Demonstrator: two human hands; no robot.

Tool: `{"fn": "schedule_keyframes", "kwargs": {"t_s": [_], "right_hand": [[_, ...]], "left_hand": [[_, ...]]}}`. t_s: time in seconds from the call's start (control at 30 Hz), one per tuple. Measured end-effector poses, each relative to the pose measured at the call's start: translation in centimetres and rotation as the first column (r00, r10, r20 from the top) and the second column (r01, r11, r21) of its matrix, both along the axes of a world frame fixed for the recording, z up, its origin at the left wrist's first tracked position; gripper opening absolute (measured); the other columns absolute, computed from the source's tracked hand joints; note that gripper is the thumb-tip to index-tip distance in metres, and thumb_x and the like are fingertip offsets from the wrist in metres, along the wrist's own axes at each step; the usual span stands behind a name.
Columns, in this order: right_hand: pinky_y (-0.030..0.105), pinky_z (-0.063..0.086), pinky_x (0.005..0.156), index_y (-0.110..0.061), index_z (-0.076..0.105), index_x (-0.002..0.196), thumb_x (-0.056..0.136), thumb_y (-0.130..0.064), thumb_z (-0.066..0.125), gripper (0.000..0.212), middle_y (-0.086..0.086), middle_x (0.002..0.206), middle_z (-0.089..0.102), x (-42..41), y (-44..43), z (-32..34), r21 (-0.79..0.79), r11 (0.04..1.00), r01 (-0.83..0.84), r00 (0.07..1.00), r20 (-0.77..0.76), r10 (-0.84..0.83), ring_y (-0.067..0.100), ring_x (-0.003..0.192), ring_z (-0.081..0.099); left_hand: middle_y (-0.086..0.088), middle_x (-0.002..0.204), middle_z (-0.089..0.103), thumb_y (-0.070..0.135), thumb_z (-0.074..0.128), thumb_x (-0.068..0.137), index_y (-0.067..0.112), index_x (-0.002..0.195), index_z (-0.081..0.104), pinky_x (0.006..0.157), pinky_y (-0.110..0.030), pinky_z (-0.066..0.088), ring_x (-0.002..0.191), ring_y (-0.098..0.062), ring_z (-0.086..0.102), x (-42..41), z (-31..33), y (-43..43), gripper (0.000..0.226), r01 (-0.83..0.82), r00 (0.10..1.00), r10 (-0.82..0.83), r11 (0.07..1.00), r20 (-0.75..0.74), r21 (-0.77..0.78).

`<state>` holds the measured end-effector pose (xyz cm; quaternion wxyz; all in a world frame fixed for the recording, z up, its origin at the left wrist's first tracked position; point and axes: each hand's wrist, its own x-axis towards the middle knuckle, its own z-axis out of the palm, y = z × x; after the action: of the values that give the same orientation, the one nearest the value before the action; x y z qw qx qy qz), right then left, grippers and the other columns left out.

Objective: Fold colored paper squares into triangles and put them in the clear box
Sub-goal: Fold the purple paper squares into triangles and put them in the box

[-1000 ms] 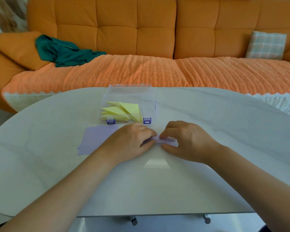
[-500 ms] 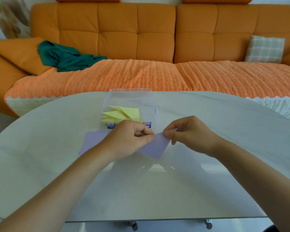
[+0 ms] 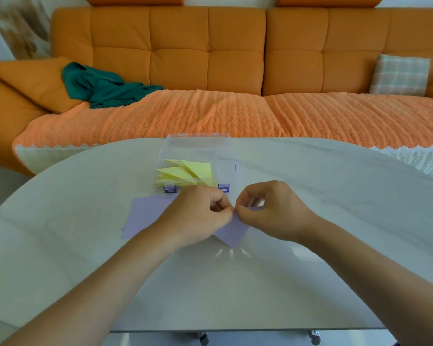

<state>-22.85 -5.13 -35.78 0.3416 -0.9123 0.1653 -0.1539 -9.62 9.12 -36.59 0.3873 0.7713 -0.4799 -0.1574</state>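
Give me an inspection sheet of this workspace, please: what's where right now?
Surface: pale oval table, glossy.
Job's things: clear plastic box holding yellow folded paper triangles; flat lilac paper squares on the table before it; one lilac paper sheet in the hands.
Clutter: nothing seen.
Hands: left hand and right hand both pinch the lilac paper sheet at its top.
Cables: nothing seen.
Surroundings: orange tufted sofa, crumpled green cloth, checked cushion.

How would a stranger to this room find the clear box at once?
Look at the pale round table before the orange sofa. At its far middle stands the clear box; unlike the flat purple sheets near it, it holds yellow triangles.
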Motion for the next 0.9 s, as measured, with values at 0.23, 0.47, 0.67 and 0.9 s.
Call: {"fn": "schedule_keyframes", "kwargs": {"t_s": [0.23,0.47,0.67,0.9], "right_hand": [[0.029,0.056,0.064,-0.034,0.07,0.065,0.073,-0.03,0.068,0.009,-0.021,0.068,0.068,-0.3,-1.6,0.3,-0.056,0.998,0.03,0.999,-0.015,-0.031,0.006,0.064,0.062],[0.023,0.053,0.062,-0.033,0.07,0.07,0.077,-0.03,0.065,0.01,-0.024,0.072,0.067,-0.7,-3.6,0.0,-0.079,0.981,0.178,0.984,0.045,-0.175,0.005,0.063,0.063],[0.011,0.046,0.072,-0.033,0.076,0.083,0.087,-0.029,0.071,0.008,-0.023,0.082,0.071,0.2,-1.2,-0.4,-0.033,0.999,-0.016,0.999,0.036,0.017,0.0,0.08,0.064],[0.029,0.053,0.078,-0.029,0.076,0.086,0.09,-0.03,0.069,0.008,-0.019,0.083,0.071,0.2,0.0,-0.2,-0.093,0.995,-0.044,0.998,0.041,0.048,0.004,0.081,0.064]], "left_hand": [[0.01,0.061,0.065,0.019,0.066,0.083,0.02,0.065,0.067,0.056,-0.015,0.04,0.056,-0.001,0.051,1.0,0.8,0.6,0.018,0.007,1.0,-0.007,0.999,-0.001,0.042],[0.011,0.062,0.065,0.016,0.064,0.084,0.023,0.068,0.065,0.056,-0.012,0.04,0.056,0.001,0.051,2.1,0.9,1.1,0.018,-0.024,1.0,0.024,0.999,0.011,0.031],[0.009,0.071,0.071,0.024,0.067,0.087,0.027,0.073,0.071,0.063,-0.024,0.046,0.062,-0.001,0.058,1.2,0.9,0.7,0.015,-0.017,1.0,0.017,1.0,0.013,0.008],[0.011,0.065,0.065,0.029,0.063,0.083,0.027,0.072,0.068,0.061,-0.036,0.053,0.066,-0.009,0.06,-0.6,1.7,0.6,0.012,-0.067,0.928,0.068,0.998,0.367,-0.018]]}}
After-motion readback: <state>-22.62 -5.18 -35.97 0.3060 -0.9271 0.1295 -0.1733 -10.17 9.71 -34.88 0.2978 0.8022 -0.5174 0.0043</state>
